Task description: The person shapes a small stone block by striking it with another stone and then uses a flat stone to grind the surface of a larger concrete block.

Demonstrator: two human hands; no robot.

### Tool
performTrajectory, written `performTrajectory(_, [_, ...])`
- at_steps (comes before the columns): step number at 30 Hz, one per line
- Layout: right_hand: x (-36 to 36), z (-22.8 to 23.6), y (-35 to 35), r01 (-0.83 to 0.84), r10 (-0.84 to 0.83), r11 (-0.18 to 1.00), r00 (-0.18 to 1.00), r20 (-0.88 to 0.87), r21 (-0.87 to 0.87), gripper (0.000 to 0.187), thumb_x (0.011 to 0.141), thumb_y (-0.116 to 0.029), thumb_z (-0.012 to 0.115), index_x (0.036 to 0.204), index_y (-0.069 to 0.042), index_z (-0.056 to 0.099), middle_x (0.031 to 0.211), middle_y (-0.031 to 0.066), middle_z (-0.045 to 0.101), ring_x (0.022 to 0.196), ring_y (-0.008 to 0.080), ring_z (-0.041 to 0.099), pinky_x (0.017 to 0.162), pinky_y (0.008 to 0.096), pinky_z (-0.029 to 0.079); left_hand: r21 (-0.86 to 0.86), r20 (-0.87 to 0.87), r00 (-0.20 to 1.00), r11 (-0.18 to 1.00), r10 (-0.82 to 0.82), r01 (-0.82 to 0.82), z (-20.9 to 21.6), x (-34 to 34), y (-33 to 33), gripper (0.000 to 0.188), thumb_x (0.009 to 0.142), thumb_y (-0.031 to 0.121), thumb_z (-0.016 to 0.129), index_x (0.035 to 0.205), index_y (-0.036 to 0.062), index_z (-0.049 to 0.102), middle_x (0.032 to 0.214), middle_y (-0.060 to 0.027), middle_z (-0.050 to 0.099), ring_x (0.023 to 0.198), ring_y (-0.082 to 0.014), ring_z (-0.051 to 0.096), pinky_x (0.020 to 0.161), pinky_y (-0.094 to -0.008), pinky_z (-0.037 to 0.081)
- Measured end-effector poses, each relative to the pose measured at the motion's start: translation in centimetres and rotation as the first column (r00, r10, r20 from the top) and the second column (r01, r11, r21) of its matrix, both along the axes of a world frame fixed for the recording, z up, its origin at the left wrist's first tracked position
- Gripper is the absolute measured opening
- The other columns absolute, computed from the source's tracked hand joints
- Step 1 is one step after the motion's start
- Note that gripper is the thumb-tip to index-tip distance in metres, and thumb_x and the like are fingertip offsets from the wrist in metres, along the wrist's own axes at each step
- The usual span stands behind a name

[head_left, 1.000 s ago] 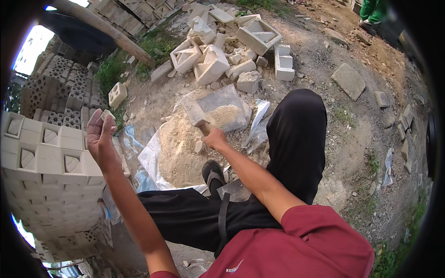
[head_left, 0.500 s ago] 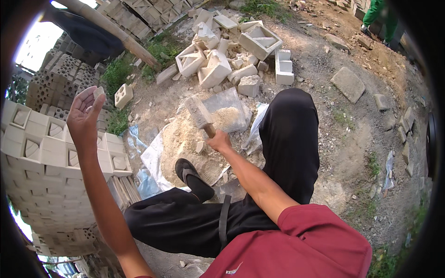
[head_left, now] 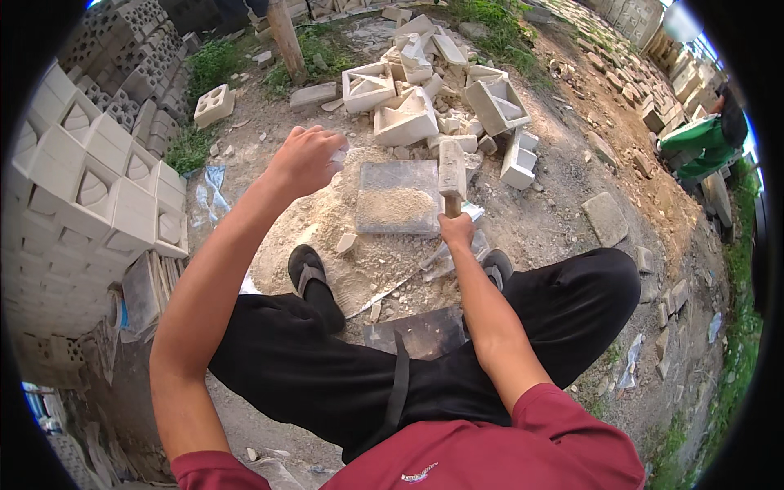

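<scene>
My right hand (head_left: 456,230) is wrapped round the wooden handle of a mallet (head_left: 452,170), whose blocky, dust-pale head points up and away. The mallet hangs over the right edge of a flat grey slab (head_left: 396,173) with sandy crumbs on it. Left of the slab, my left hand (head_left: 306,162) is raised with curled fingers closed on a small pale block fragment (head_left: 338,155), mostly hidden by the fingers. Below that hand spreads a heap of pale crushed grit (head_left: 306,216), with a loose chip (head_left: 346,243) near my foot.
Broken pale blocks (head_left: 406,118) lie piled beyond the slab. A tall stack of patterned blocks (head_left: 110,155) stands at the left, near a wooden post (head_left: 286,41). A dark plate (head_left: 416,331) lies between my legs. A person in green (head_left: 694,147) is at the far right.
My left hand has swung right and inward from beside the stack, still with the fragment. The mallet has shifted right and turned more upright. My right knee has moved outward, and the view has turned.
</scene>
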State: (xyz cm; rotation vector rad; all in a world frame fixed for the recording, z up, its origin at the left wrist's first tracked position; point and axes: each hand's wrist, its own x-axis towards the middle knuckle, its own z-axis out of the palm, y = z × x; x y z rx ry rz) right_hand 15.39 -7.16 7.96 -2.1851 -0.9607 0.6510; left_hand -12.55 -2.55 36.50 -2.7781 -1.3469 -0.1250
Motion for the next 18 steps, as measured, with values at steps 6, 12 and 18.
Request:
performTrajectory(6, [7.4, -2.4, -0.5, 0.080, -0.015, 0.985, 0.924, 0.382, -0.155, 0.048, 0.077, -0.035, 0.071, 0.102, 0.005, 0.060, 0.109, 0.0253, 0.060, 0.104, 0.0399, 0.057, 0.088, 0.0459, 0.046, -0.070, -0.006, 0.998, 0.995, -0.065, 0.065, -4.3, -2.7, 2.1, 0.024, 0.076, 0.014, 0.067, 0.098, 0.0070, 0.061, 0.097, -0.0088, 0.064, 0.102, -0.0265, 0.058, 0.088, -0.0417, 0.040])
performTrajectory(12, [-0.5, -5.9, 1.4, -0.209, 0.237, 0.969, 0.938, 0.253, -0.133, 0.046, 0.085, -0.034, 0.064, 0.104, 0.007, 0.056, 0.100, 0.0236, 0.060, 0.095, 0.0380, 0.058, 0.083, 0.0464, 0.046, -0.176, -0.031, 0.999, 0.984, -0.010, 0.004, -3.3, -1.5, 2.9, 0.026, 0.075, 0.015, 0.067, 0.099, 0.0067, 0.061, 0.098, -0.0102, 0.065, 0.103, -0.0283, 0.058, 0.088, -0.0432, 0.041])
performTrajectory(18, [-2.6, -8.5, 2.5, -0.104, -0.095, 0.957, 0.768, -0.633, -0.270, 0.053, 0.083, -0.047, 0.069, 0.095, 0.002, 0.055, 0.080, 0.0108, 0.062, 0.059, 0.0205, 0.061, 0.051, 0.0314, 0.050, -0.211, -0.021, 0.999, 0.977, -0.029, 0.024, -5.1, -1.7, 3.6, 0.026, 0.077, 0.018, 0.067, 0.100, 0.0073, 0.062, 0.100, -0.0120, 0.064, 0.104, -0.0296, 0.058, 0.090, -0.0426, 0.040])
